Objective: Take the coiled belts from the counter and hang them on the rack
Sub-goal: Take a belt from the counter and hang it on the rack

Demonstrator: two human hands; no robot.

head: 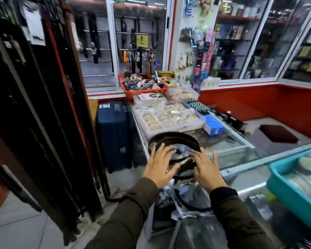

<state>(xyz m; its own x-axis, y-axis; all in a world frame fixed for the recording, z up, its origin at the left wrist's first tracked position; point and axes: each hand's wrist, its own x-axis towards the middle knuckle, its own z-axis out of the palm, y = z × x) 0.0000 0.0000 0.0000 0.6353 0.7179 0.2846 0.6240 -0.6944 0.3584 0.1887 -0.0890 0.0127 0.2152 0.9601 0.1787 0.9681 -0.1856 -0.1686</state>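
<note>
A stack of dark coiled belts [174,139] lies on the glass counter [241,146] in the middle of the view. My left hand [160,164] hovers with fingers spread over the left side of the coils. My right hand [206,168] is spread over their right side, and whether either hand touches the belts is hard to tell. Another dark belt loop [188,205] lies lower, on clear plastic wrapping. The rack [34,105] stands at the left, full of long dark belts hanging down.
Behind the coils a clear plastic box [169,117] holds bangles, with a blue carton [214,126] beside it and red baskets [144,87] farther back. A teal tray [293,186] sits at right. A blue suitcase [113,133] stands on the floor between rack and counter.
</note>
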